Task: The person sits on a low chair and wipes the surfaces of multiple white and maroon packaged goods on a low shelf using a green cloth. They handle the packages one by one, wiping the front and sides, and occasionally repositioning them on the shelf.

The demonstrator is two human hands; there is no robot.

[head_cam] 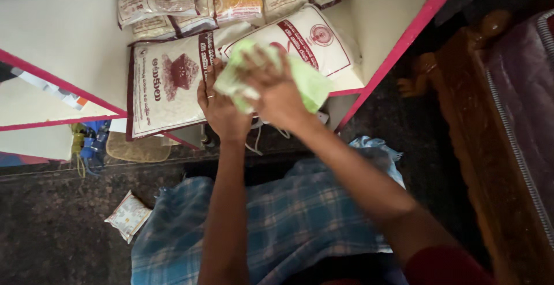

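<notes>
Both of my hands hold a light green plastic bag (311, 83) over a cream shelf. My left hand (218, 109) grips its left side and rests on a large white sack with a maroon border (164, 86). My right hand (277, 88) lies on top of the green bag, fingers closed into it. A second large white sack (323, 45) lies under the bag, tilted to the right.
Several smaller packets of grain (173, 2) lie at the back of the cream shelf (63, 31), which has a pink edge (398, 48). A small packet (128, 215) lies on the dark floor. A carved wooden bench (490, 146) stands at the right. A checked blue cloth (288, 221) covers my lap.
</notes>
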